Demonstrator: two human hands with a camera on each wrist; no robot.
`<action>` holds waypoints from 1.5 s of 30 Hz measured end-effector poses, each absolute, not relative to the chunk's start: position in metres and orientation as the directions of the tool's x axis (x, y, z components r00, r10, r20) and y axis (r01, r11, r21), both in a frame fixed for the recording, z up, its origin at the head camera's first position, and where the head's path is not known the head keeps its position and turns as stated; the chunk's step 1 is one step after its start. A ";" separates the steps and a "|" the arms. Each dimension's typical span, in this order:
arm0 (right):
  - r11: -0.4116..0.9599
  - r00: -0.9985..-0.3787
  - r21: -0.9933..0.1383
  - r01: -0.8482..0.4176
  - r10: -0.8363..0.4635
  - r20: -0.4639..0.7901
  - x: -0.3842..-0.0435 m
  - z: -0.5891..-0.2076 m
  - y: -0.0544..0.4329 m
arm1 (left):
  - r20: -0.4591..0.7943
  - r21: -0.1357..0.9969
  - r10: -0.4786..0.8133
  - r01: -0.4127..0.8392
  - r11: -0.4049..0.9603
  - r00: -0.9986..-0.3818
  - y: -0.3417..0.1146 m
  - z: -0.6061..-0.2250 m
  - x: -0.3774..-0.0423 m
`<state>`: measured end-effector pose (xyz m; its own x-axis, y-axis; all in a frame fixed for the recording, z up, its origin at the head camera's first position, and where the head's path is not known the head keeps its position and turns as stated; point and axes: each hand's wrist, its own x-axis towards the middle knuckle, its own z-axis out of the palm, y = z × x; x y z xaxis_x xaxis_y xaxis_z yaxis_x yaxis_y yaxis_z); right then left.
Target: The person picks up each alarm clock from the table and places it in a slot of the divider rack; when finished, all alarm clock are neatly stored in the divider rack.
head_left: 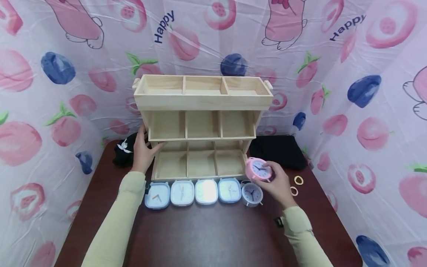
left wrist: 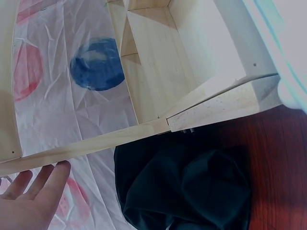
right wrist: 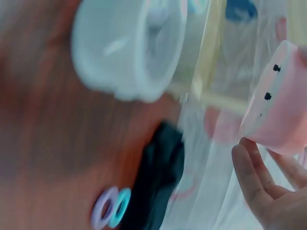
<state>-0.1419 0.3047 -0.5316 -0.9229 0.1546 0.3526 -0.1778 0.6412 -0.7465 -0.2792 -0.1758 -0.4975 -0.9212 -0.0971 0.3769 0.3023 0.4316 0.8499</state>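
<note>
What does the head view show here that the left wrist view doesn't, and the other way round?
Only the head view shows the right hand holding the pink clock, the row of pale clocks along the table's front, and two rings. Only the left wrist view shows the shelf's underside joints up close. Both share the left hand resting against the wooden shelf, the black cloth and the patterned backdrop.

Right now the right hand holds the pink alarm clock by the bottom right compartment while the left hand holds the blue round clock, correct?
Not quite. The left hand rests on the left side of the wooden shelf, as the head view shows. The blue round clock stands untouched on the table. The right hand does hold the pink alarm clock by the bottom right compartment.
</note>
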 end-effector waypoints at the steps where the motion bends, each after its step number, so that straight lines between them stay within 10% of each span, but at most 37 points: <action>1: 0.649 -0.932 -0.739 -0.182 0.126 0.340 -0.150 -0.531 0.296 | 0.377 0.850 -0.100 0.301 0.432 -0.921 -0.178 -0.497 -0.278; 18: 0.786 -0.987 -0.618 0.005 0.104 0.124 -0.226 -0.554 0.223 | 0.376 0.853 -0.085 0.310 0.420 -0.923 -0.175 -0.496 -0.279; 45: 0.843 -0.988 -0.530 -0.095 -0.014 0.156 -0.211 -0.558 0.224 | 0.370 0.847 -0.083 0.300 0.440 -0.925 -0.178 -0.494 -0.275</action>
<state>-0.2111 0.2243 -0.5578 -0.9877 -0.0137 0.1558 -0.0953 0.8426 -0.5301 -0.2750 -0.1778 -0.4940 -0.9252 -0.0828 0.3704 0.2996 0.4398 0.8466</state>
